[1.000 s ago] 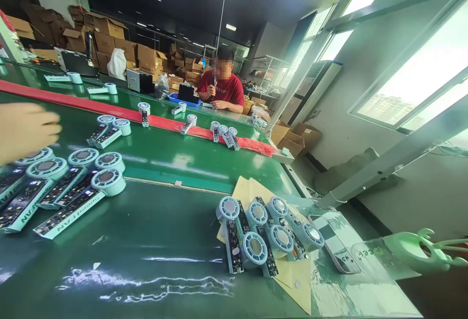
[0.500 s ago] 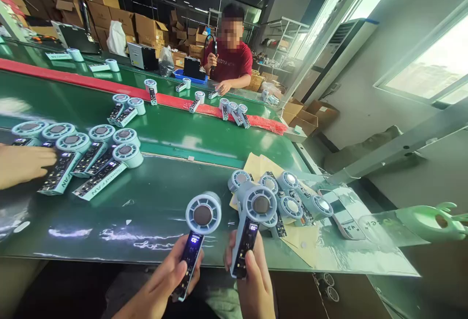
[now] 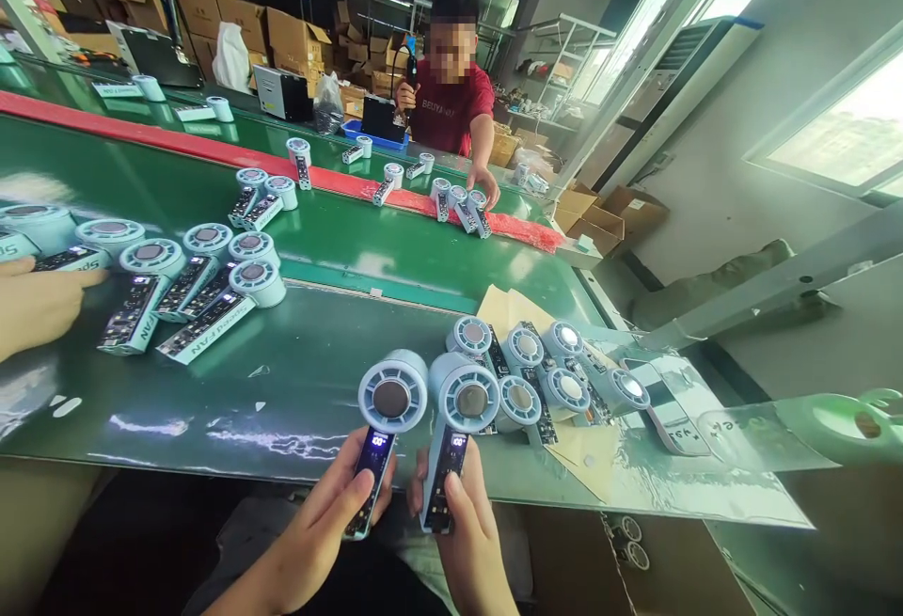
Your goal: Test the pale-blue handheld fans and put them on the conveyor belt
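Note:
My left hand [image 3: 331, 503] is wrapped round a light blue handheld fan [image 3: 391, 397], its thumb on the dark handle front with a lit "100" display. Beside it, my right hand [image 3: 469, 513] grips a second handheld fan [image 3: 469, 398], which also shows "100". The two fan heads are upright and close together, above the near edge of the green worktable [image 3: 303, 418]. Circuit boards show along the exposed handles. Just right of the held fans, several similar fans [image 3: 565, 390] lie on yellowish paper [image 3: 582, 456].
At left, a co-worker's hand [image 3: 42, 301] is among several fans [image 3: 212, 240]. Across the belt, a person in a red shirt [image 3: 451, 108] reaches to fans on a red strip [image 3: 339, 181]. A phone-like object [image 3: 670, 418] lies at right; an open carton [image 3: 585, 550] stands below.
My right hand has moved its fan left, closer to the left one. The person opposite has shifted a hand right to the fans on the strip. The co-worker's hand at left has moved.

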`<state>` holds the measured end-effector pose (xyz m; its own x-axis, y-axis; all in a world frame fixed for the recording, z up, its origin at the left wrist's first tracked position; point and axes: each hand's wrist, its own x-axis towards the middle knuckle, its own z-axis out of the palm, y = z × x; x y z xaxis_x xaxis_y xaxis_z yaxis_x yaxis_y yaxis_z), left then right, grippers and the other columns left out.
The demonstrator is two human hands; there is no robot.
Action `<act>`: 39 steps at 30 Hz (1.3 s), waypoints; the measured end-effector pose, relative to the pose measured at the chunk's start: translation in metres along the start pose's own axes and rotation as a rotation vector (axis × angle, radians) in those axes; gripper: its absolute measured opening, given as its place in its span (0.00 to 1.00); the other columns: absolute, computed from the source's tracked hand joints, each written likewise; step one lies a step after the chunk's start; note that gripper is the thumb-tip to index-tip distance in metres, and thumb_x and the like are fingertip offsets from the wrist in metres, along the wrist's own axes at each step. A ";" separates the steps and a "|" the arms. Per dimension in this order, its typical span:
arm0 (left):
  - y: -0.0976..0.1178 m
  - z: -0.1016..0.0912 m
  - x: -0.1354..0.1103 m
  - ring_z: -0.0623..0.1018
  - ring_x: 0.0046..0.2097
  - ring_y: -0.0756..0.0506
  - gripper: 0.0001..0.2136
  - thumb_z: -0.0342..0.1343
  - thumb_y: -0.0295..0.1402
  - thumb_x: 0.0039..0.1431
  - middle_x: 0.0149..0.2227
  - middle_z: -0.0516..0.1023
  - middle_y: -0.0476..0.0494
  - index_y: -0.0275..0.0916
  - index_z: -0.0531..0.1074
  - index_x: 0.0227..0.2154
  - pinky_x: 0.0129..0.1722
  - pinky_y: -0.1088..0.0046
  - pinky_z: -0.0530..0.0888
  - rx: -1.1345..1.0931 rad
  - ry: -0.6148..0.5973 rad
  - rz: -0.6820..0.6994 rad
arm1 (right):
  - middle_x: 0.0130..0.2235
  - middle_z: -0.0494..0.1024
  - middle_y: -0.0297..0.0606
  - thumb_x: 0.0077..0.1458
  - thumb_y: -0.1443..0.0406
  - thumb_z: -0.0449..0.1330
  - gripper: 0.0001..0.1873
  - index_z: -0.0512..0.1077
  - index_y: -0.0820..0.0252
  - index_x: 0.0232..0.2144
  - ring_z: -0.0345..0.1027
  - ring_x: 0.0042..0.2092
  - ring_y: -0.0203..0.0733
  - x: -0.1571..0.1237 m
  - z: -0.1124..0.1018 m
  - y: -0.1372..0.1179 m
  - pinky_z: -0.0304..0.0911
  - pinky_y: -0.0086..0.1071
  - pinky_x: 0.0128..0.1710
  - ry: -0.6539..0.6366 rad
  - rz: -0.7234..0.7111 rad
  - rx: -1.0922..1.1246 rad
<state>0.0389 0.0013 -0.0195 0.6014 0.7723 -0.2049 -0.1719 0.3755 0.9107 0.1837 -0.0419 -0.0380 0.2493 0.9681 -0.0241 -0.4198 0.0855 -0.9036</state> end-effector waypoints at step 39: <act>0.008 -0.007 0.009 0.60 0.25 0.54 0.14 0.40 0.46 0.62 0.30 0.60 0.50 0.41 0.60 0.38 0.26 0.75 0.58 -0.056 -0.005 0.093 | 0.32 0.64 0.32 0.65 0.56 0.48 0.10 0.60 0.51 0.45 0.54 0.30 0.39 0.012 0.013 -0.012 0.55 0.34 0.34 -0.122 0.057 0.113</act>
<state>0.0378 0.0148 -0.0164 0.5846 0.8026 -0.1186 -0.2702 0.3305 0.9043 0.1801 -0.0280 -0.0221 0.1174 0.9930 -0.0159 -0.5271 0.0487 -0.8484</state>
